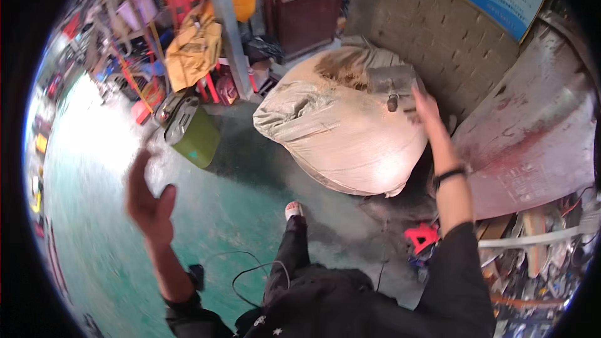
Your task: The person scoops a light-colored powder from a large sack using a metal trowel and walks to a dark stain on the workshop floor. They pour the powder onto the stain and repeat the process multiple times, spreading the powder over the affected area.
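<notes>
My left hand (150,205) is raised over the green floor at the left, its thumb and fingers apart and nothing in it. At the right, my right hand (427,110) is stretched out over the far right side of a large off-white sack (350,141). Its fingers look spread, slightly blurred, and appear empty. Close beside them, on the sack, lies a grey, scoop-like metal piece (391,79) with a dark stubby knob or handle end (392,103). Brown loose material (341,70) shows at the sack's top. Whether my fingers touch the grey piece is unclear.
A green jerrycan-like container (195,138) stands left of the sack. Yellow cloth (194,50) hangs by a grey post (226,31). A stained pale sheet or bag (532,125) bulges at the right, above a cluttered shelf. A red object (422,236) lies near my right arm.
</notes>
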### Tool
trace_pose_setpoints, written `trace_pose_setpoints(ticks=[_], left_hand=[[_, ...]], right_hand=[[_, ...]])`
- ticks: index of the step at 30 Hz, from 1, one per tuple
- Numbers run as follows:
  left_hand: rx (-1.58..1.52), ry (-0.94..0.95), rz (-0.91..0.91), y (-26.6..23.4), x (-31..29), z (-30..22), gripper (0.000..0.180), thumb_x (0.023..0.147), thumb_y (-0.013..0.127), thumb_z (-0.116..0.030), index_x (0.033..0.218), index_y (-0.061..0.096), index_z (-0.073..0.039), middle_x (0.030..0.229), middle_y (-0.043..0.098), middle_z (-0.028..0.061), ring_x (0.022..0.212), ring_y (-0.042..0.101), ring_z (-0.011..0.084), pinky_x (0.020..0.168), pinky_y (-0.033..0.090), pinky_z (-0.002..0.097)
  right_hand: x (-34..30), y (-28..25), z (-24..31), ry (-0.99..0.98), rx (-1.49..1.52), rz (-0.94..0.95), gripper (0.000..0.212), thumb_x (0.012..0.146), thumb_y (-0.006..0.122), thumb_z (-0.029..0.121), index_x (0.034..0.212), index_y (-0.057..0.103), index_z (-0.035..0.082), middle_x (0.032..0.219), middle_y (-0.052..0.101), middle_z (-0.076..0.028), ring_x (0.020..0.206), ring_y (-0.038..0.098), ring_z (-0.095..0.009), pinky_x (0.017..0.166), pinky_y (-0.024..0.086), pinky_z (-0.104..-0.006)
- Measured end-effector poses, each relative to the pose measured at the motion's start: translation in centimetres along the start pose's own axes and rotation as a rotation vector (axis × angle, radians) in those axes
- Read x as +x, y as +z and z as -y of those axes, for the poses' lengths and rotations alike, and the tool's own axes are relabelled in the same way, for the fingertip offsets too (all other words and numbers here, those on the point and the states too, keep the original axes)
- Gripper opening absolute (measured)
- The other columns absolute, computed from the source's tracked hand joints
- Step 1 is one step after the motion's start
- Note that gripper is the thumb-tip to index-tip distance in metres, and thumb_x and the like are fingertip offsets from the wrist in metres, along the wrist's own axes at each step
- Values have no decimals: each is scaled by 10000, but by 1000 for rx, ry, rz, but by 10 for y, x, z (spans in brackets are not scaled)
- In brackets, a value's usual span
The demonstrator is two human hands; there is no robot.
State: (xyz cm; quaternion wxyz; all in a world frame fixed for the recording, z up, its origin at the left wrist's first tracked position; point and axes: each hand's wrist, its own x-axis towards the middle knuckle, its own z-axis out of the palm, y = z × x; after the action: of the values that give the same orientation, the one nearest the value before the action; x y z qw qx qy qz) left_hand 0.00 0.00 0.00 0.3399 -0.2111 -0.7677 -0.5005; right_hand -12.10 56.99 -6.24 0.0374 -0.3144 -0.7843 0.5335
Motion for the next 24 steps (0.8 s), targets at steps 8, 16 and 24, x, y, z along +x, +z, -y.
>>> trace_pose_setpoints(ticks=[8, 16, 24], left_hand=[[-124, -893, 665, 160, 7, 253, 594, 810, 685, -153, 1333, 437, -21, 1328, 495, 144, 1236, 463, 247, 939, 420, 372], [-181, -703, 1061, 313, 40, 315, 824, 816, 667, -334, 1417, 229, 21, 1424, 309, 263, 1332, 320, 317, 1057, 296, 335], [-105, -694, 1095, 314, 39, 324, 750, 765, 712, -316, 1383, 372, -61, 1426, 290, 269, 1330, 309, 342, 1041, 327, 348]], right_hand=[[92, 74, 56, 94, -1242, 392, 634, 645, 758, 337, 993, 525, -139, 828, 628, -198, 543, 634, -267, 472, 537, -371], [103, -4, 61, 555, -950, 239, 279, 693, 567, 118, 875, 629, -84, 879, 650, -232, 816, 648, -374, 704, 531, -439], [141, -25, 152, -455, -1662, -79, 132, 814, 491, 86, 914, 565, 40, 753, 625, -194, 751, 633, -367, 657, 511, -471]])
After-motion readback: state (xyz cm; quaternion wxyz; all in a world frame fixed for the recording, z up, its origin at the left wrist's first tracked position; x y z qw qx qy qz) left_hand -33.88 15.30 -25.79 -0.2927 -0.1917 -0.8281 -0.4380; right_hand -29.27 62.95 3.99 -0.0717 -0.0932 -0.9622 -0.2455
